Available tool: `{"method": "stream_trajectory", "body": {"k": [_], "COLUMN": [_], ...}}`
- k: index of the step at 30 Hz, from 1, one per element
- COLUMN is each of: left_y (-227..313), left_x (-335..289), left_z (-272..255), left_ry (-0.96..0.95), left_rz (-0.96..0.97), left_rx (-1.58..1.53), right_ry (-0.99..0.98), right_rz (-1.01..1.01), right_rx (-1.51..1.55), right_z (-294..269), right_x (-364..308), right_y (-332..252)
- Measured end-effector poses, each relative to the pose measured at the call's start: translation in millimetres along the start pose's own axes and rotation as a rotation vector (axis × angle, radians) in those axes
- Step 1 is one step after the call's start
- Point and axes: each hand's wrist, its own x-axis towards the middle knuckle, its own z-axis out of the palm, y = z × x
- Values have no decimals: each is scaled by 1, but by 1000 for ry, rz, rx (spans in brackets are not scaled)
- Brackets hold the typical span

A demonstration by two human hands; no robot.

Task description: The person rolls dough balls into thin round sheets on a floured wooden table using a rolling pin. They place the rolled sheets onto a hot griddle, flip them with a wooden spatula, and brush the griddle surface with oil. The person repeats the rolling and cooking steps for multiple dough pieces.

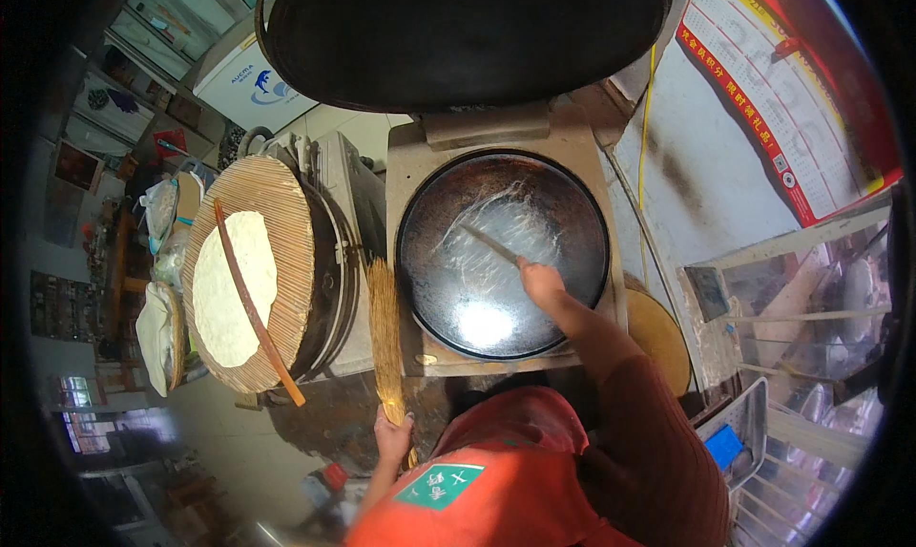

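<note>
"Tiled floor [229,442], lower left. And mid-frame?"
"A blade [489,243] over the round griddle [429,294], fingers of the right hand [542,280] wrapped about its handle."
"Left hand [391,439]?"
"Fingers closed round a straw brush [385,327], left of the griddle."

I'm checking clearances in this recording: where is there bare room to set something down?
Bare: griddle left of the blade; strip of mat right of the dough. Crowded: between mat and griddle, where the left hand holds a straw brush.

A white appliance [250,96] stands far left. At far right hangs a red-edged calendar [778,98], with a yellow cord [647,117] left of it; near right, a metal tray [752,416] holds a blue object [724,447].
</note>
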Motion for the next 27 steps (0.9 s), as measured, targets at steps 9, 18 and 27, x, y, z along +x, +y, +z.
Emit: {"method": "stream_trajectory", "body": {"k": [9, 18, 27], "left_y": [11, 7, 2], "left_x": [-10, -44, -70], "left_z": [13, 3, 3], "left_ry": [23, 110, 187], "left_rz": [-19, 58, -20], "left_rx": [-85, 107, -147], "right_ry": [-348, -105, -424], "right_rz": [-498, -473, -776], "right_rx": [-161, -52, -315], "right_z": [18, 22, -35], "right_x": [-57, 73, 43], "right_y": [-9, -39, 13]}}
